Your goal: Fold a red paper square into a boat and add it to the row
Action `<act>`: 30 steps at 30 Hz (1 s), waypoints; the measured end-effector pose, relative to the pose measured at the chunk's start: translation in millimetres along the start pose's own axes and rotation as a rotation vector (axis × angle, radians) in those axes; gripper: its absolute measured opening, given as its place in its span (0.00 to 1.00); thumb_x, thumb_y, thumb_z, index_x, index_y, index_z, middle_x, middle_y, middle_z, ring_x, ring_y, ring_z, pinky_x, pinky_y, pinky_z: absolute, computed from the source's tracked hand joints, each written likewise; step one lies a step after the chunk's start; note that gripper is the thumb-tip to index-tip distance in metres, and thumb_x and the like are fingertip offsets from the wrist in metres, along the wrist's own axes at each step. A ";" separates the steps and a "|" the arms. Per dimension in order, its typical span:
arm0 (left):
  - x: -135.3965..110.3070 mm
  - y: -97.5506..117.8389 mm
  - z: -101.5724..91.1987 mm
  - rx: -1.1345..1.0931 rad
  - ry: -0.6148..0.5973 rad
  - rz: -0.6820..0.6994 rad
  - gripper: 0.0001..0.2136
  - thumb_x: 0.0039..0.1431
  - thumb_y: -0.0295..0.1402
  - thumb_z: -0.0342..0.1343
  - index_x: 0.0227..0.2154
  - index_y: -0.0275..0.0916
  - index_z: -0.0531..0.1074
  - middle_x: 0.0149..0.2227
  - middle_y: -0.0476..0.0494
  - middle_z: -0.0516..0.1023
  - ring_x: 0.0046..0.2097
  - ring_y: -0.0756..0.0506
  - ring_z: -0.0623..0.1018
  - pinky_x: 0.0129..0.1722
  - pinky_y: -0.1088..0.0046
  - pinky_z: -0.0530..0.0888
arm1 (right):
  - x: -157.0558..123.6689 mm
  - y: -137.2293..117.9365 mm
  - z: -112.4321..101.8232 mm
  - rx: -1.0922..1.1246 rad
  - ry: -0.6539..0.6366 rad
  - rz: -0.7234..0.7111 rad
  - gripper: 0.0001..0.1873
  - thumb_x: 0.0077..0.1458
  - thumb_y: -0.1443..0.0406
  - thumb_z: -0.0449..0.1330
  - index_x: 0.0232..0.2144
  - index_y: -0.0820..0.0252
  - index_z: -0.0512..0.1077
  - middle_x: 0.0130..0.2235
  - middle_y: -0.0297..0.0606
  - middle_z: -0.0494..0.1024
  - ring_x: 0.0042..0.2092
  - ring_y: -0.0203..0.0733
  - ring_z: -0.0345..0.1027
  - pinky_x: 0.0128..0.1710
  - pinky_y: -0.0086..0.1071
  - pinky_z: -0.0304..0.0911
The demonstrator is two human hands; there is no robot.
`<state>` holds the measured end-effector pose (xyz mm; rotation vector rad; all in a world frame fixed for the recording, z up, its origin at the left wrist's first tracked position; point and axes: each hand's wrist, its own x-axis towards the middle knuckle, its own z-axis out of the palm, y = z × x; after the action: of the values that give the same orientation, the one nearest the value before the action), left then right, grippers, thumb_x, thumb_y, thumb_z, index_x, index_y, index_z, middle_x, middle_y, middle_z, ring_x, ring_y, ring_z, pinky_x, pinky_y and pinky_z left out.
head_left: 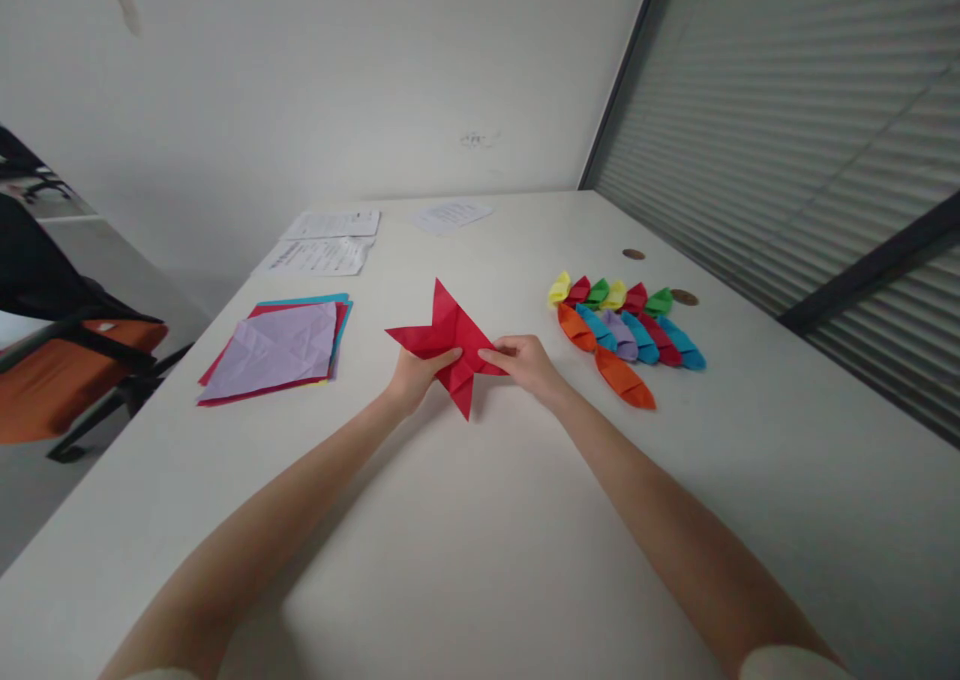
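Between my two hands is a red folded paper with several pointed flaps spread out like a star. My left hand grips its lower left part, the thumb lying on top near the middle. On the other side, my right hand pinches the right-hand point between thumb and fingers. The paper is held a little above the white table, casting a shadow there. The fingers beneath the paper are partly hidden.
A stack of coloured paper sheets, lilac on top, lies at left. Folded paper pieces in several colours sit in rows at right, one orange piece nearer me. Printed sheets lie behind. Blinds border the right; an orange-seated chair stands left.
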<state>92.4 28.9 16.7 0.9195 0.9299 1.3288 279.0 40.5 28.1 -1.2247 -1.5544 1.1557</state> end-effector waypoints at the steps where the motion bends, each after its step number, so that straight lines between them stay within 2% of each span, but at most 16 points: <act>1: -1.0 0.1 0.8 -0.026 -0.009 -0.031 0.20 0.37 0.33 0.73 0.35 0.33 0.77 0.39 0.40 0.82 0.37 0.45 0.80 0.41 0.66 0.77 | -0.1 0.9 1.1 0.014 0.030 0.007 0.19 0.41 0.50 0.67 0.22 0.62 0.75 0.23 0.34 0.76 0.27 0.37 0.66 0.28 0.31 0.58; 5: -1.9 -1.5 0.4 -0.042 -0.027 -0.121 0.19 0.36 0.35 0.74 0.31 0.32 0.77 0.35 0.40 0.82 0.33 0.47 0.80 0.36 0.69 0.77 | -0.6 5.1 6.2 0.081 0.084 0.045 0.20 0.40 0.50 0.67 0.21 0.62 0.75 0.23 0.34 0.76 0.27 0.38 0.67 0.28 0.31 0.60; 12: -1.2 -6.1 -0.7 0.112 -0.047 -0.064 0.20 0.33 0.36 0.75 0.31 0.31 0.79 0.34 0.39 0.83 0.32 0.46 0.80 0.35 0.69 0.77 | -1.7 7.8 6.3 0.180 -0.044 0.089 0.23 0.36 0.50 0.71 0.30 0.63 0.80 0.29 0.38 0.81 0.30 0.41 0.72 0.32 0.34 0.66; 17: -2.2 -2.8 -1.8 0.116 -0.131 -0.152 0.22 0.35 0.38 0.74 0.35 0.31 0.79 0.37 0.39 0.83 0.34 0.46 0.80 0.39 0.67 0.78 | 0.3 10.7 3.1 0.183 0.003 0.106 0.23 0.36 0.51 0.71 0.30 0.64 0.80 0.30 0.40 0.82 0.30 0.42 0.73 0.31 0.34 0.66; 20: 0.6 -3.1 -6.3 0.168 -0.197 -0.209 0.22 0.35 0.38 0.74 0.35 0.32 0.79 0.36 0.39 0.83 0.33 0.46 0.80 0.37 0.68 0.78 | 2.8 13.8 0.3 0.182 0.028 0.115 0.23 0.35 0.51 0.72 0.29 0.64 0.80 0.30 0.41 0.82 0.31 0.42 0.73 0.32 0.34 0.67; 26: 5.8 -5.3 -13.4 0.222 -0.247 -0.187 0.23 0.37 0.42 0.73 0.36 0.33 0.79 0.33 0.42 0.83 0.32 0.45 0.80 0.36 0.67 0.78 | 4.7 19.1 -1.0 0.150 0.046 0.114 0.23 0.35 0.51 0.72 0.29 0.64 0.80 0.32 0.42 0.83 0.31 0.43 0.74 0.33 0.35 0.69; 30: 7.9 -5.6 -15.5 0.270 -0.275 -0.176 0.27 0.41 0.42 0.71 0.44 0.33 0.75 0.32 0.41 0.81 0.34 0.44 0.80 0.38 0.65 0.78 | 4.8 22.3 0.1 0.144 0.039 0.115 0.23 0.36 0.51 0.71 0.29 0.64 0.80 0.33 0.42 0.83 0.33 0.45 0.76 0.34 0.36 0.70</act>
<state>80.2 36.8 5.6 1.1656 0.9634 0.9139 282.9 47.6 6.8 -1.2453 -1.3619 1.2871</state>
